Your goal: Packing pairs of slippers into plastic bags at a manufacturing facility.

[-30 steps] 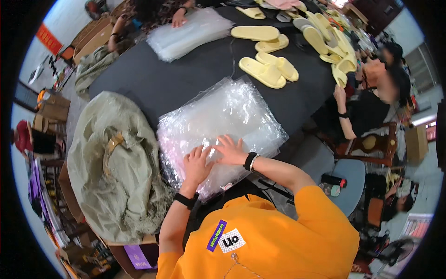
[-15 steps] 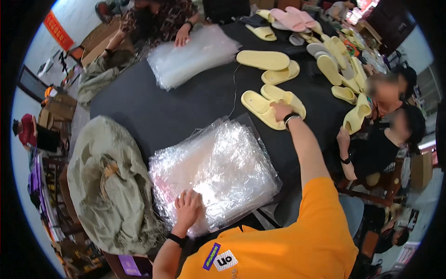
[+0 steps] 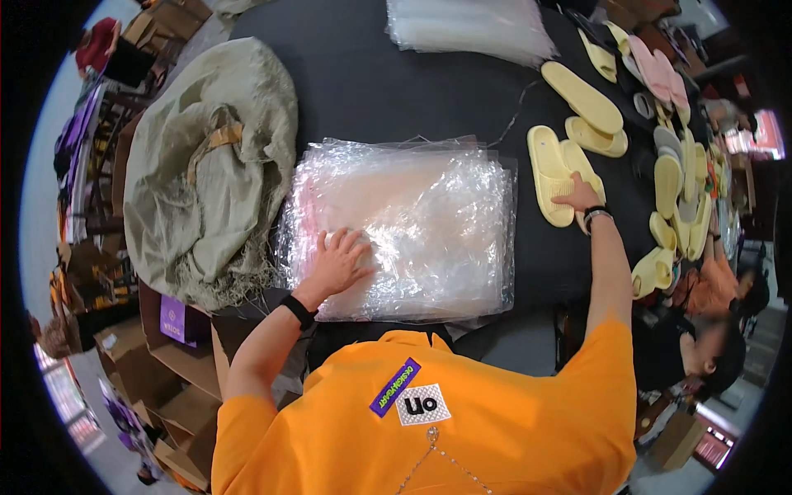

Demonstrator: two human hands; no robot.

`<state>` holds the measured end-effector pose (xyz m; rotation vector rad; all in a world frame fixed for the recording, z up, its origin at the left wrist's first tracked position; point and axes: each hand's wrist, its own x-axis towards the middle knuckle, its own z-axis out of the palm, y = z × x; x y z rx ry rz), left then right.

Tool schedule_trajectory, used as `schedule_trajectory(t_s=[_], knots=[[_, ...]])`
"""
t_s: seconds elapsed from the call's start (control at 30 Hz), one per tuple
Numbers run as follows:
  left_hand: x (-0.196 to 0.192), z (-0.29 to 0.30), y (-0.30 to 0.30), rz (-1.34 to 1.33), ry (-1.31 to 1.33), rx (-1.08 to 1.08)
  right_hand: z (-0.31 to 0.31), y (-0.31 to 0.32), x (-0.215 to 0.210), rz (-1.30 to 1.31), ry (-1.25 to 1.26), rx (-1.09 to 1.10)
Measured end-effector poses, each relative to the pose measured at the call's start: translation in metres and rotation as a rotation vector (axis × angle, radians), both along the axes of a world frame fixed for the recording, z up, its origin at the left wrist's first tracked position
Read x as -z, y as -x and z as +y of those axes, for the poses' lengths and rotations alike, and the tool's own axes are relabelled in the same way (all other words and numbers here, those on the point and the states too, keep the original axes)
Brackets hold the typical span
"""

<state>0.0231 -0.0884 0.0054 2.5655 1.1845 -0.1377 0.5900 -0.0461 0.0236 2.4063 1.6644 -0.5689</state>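
My left hand [image 3: 340, 261] lies with spread fingers on a stack of clear plastic bags [image 3: 429, 223] in front of me. Off to the right, my right hand [image 3: 580, 195] grips a pair of pale yellow slippers, its thumb across the left slipper [image 3: 548, 169] and its other fingers over the right slipper [image 3: 584, 161]. Some of those fingertips are hidden. Just beyond lie another yellow slipper [image 3: 582, 95], sole up, and one partly under it [image 3: 596, 136].
A bunched grey-green woven sack [image 3: 223, 181] is left of the bags. A second stack of clear bags [image 3: 470, 29] is at the far side of the black table [image 3: 355, 91]. More yellow, grey and pink slippers [image 3: 660, 70] line the right side, where people [image 3: 701, 346] sit.
The view has turned, so the table sits differently in it. My right hand stays at the same slippers, and my left hand still rests on the bags.
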Motion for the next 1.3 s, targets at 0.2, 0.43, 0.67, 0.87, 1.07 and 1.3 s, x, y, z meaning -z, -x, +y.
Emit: schedule_trajectory(t_s=[0.2,0.43,0.67,0.87,1.07,1.3], knots=[[0.001,-0.009,-0.002,-0.039,-0.049,-0.049,-0.01,0.048,-0.112,0.175,-0.18,-0.047],[0.009,-0.012,-0.005,-0.006,-0.053,-0.052,-0.043,0.214,-0.175,0.204,0.164,-0.527],[0.015,-0.017,0.002,-0.058,-0.119,-0.093,-0.036,0.304,-0.041,0.097,0.195,-0.846],[0.001,-0.004,0.015,-0.126,-0.066,-0.09,-0.04,0.316,-0.086,-0.066,0.132,-0.839],[-0.032,0.04,0.123,-0.599,-0.173,-0.167,-0.034,0.378,-0.116,0.029,-0.058,-0.554],[0.005,0.061,0.356,-0.223,-0.485,-0.922,-0.033,0.518,-0.123,0.478,0.057,-0.442]])
